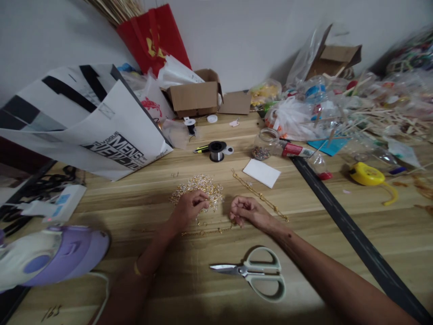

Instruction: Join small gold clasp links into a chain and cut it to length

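My left hand [192,206] reaches over a heap of small gold and clear beads [198,183], thumb and fingers pinched together; whatever is between them is too small to name. To its right, my right hand [249,210] has its fingers curled, with the end of a thin gold chain [203,233] at its fingertips. This chain lies across the table in front of both hands and carries small gold ornaments. Behind my right hand a second gold chain [260,196] lies slantwise. Scissors [241,270] with pale green handles rest nearest me, blades slightly apart.
Beyond the hands are a wire spool [216,151], a white card [261,173] and a bead jar [265,143]. A yellow tape measure [367,174] and plastic clutter lie right. At left stand a large paper bag [125,131] and a purple-white appliance [67,255].
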### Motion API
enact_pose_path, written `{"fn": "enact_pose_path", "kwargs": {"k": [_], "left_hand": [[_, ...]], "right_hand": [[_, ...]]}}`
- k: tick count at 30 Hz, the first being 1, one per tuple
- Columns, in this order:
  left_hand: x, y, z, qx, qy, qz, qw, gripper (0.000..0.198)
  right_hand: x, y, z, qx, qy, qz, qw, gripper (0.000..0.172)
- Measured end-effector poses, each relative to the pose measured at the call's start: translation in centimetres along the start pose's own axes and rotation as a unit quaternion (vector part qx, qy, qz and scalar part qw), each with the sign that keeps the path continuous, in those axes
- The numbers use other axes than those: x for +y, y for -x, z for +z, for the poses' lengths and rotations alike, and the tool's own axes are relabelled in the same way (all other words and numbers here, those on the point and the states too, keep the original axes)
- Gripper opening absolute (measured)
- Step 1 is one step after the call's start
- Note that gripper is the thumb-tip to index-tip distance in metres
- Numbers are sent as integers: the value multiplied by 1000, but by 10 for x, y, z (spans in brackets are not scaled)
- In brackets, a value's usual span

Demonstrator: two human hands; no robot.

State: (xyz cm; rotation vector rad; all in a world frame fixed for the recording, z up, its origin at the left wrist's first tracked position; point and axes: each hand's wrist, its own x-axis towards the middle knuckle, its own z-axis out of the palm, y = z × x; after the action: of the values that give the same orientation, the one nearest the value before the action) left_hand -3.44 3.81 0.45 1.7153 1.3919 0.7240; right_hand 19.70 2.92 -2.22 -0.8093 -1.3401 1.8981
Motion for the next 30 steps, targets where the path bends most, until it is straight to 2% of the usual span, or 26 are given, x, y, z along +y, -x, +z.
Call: {"fn": "enact_pose_path", "kwargs": {"k": [5,12,20,22,24,27,30], "left_hand": [[-1,1,3,-17,4,-6,1000,13],[3,1,-6,-37,-4,20,999,20],[3,0,-21,1,-73,45,996,14],[3,-1,-26,-26,-112,51,992,12],[5,0,-29,-83,-162,59,982,10],[13,4,-30,-165,-234,76,955,9],[21,10,-26,-209,-285,96,930,12]], "right_hand": [[3,0,-1,-1,3,-5,1000,24],[1,0,-1,-1,4,-2,1000,25],[-1,0,0,0,4,-4,1000,24],[0,0,0,-2,5,-8,1000,24],[-1,0,0,0,7,-7,1000,25],[-2,0,1,7,10,-2,1000,26],[-3,1,2,8,7,0,1000,27]]}}
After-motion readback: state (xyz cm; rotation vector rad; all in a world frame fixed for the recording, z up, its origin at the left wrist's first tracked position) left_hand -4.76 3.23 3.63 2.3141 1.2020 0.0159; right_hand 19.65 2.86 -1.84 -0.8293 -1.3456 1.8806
